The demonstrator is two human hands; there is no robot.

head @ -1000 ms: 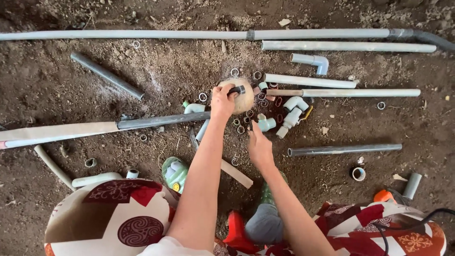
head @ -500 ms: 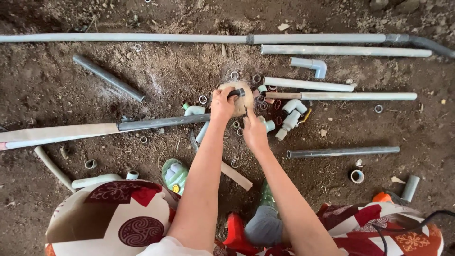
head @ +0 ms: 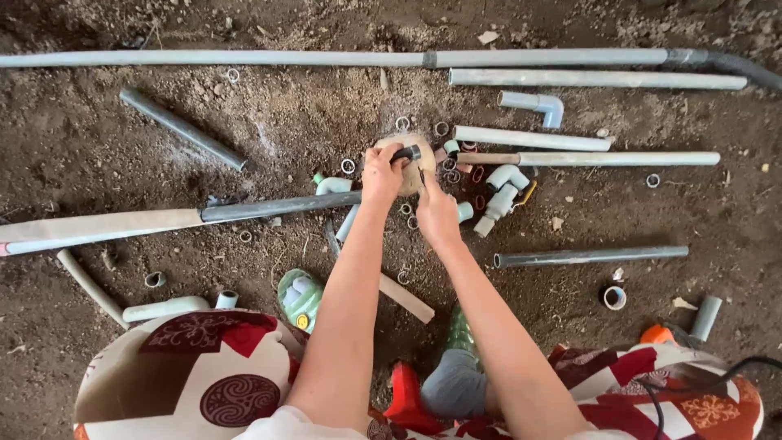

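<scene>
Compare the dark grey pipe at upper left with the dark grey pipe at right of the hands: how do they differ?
The upper-left pipe lies diagonally, sloping down to the right; the right pipe lies almost level. The upper-left pipe looks thicker and shorter, the right pipe thinner and longer. The upper-left pipe lies far from both hands; the right pipe lies nearer the right hand. Both are dark grey, straight, and lie loose on the soil.

Bare soil ground (head: 309, 122) lies open left of and above the round tan wooden block (head: 407, 173). To its right, white plastic elbow fittings (head: 501, 191), small cut pipe rings (head: 450, 163) and two grey plastic pipes (head: 529, 138) crowd close. A dark grey pipe (head: 277, 206) bars the near left.
</scene>
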